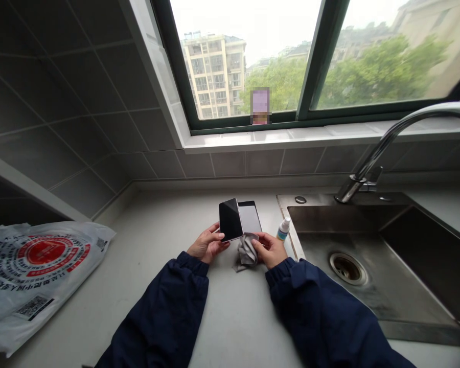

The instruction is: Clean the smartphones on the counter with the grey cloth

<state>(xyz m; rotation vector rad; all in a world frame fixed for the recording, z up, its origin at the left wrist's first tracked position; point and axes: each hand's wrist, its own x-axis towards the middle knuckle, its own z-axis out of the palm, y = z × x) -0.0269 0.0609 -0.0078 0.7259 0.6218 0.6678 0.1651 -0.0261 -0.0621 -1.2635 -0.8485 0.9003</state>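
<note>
The left hand [207,244] curls around a black phone [230,220], held above the table [237,317]; the right hand [270,249] pinches a grey cloth [247,251] just below it, near a small spray bottle [283,229].

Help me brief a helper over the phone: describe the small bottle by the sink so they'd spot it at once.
Find the steel sink under the window, then look at the counter just left of its rim. The bottle stands there, just beyond the right hand and its gray cloth. It's the only bottle in view, small, with a white cap and a blue label, unlike the flat black phone nearby.
</note>
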